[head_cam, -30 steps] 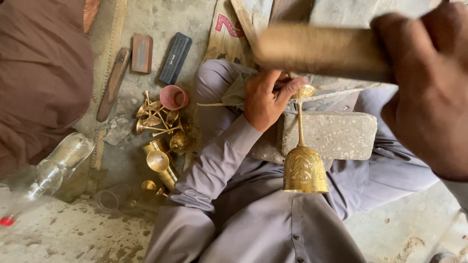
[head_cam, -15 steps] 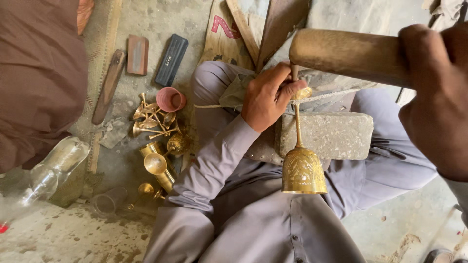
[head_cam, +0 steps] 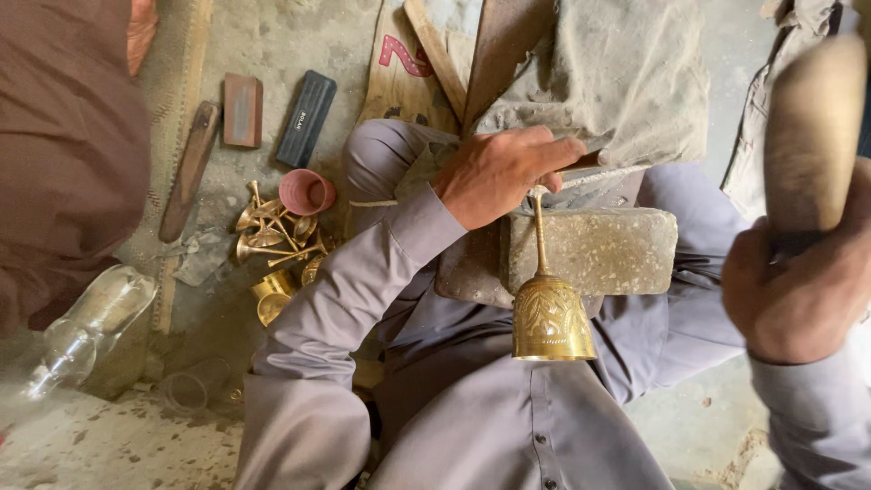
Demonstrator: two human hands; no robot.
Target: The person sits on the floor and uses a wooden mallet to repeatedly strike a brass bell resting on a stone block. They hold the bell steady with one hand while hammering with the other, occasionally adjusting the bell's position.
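Left hand [head_cam: 494, 172] pinches the thin stem of the brass goblet [head_cam: 551, 313] flat against the stone block [head_cam: 603, 249] on the lap (cup overhanging toward six o'clock, so only the stem is supported), while the right hand [head_cam: 794, 290], at three o'clock, grips a raised wooden mallet [head_cam: 812, 136].

The mallet [head_cam: 812, 136] is blurred and runs off the top edge, its handle buried in the right hand [head_cam: 798, 290]. The left hand [head_cam: 499, 172] covers the top of the goblet [head_cam: 549, 308] stem. The bottle [head_cam: 77, 336] is blurred, its neck cut off at the left edge.
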